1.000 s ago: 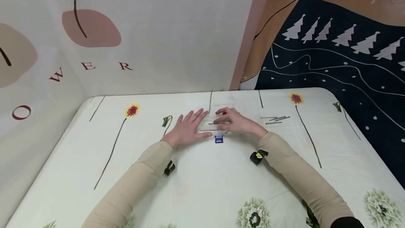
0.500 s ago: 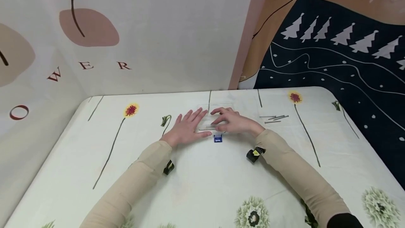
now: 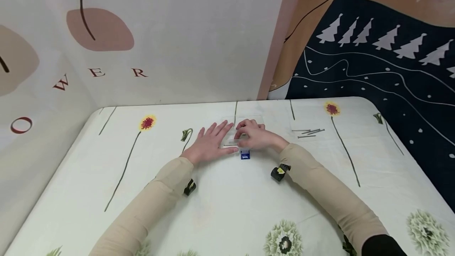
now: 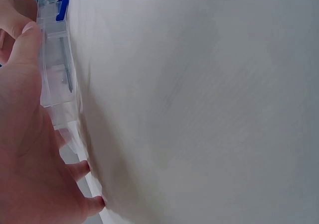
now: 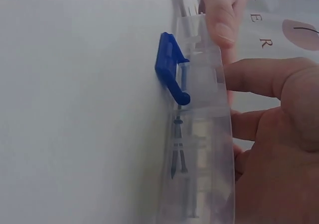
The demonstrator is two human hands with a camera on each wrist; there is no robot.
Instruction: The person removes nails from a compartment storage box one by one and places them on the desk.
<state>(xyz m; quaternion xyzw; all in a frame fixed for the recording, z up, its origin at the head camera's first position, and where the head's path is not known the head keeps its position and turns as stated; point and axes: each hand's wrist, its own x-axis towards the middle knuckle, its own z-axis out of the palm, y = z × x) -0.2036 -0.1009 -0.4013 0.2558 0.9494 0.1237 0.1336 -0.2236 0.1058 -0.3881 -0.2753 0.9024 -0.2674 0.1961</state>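
A clear plastic box (image 5: 212, 134) with a blue latch (image 5: 167, 62) on its front lies on the table, and several nails (image 5: 177, 152) show through its wall. My left hand (image 3: 209, 145) lies at the box's left end with fingers spread and straight; the thumb (image 4: 27, 45) reaches along its front corner. Over the box's right part, my right hand (image 3: 258, 135) bends its fingers down inside the rim. Its fingertips are hidden, and I cannot tell whether they hold a nail. One nail (image 4: 68, 67) lies along the front, seen in the left wrist view.
Several loose nails (image 3: 308, 132) lie on the table to the right of the box. The table cover (image 3: 227, 204) is white with printed flowers. Behind it hangs a pale printed cloth (image 3: 199, 42), with a dark tree-patterned one (image 3: 373, 62) at the right.
My right hand has shifted slightly left and its fingers have bent further down into the box. A nail seen by its fingers a second ago is out of sight. My left hand stays put.
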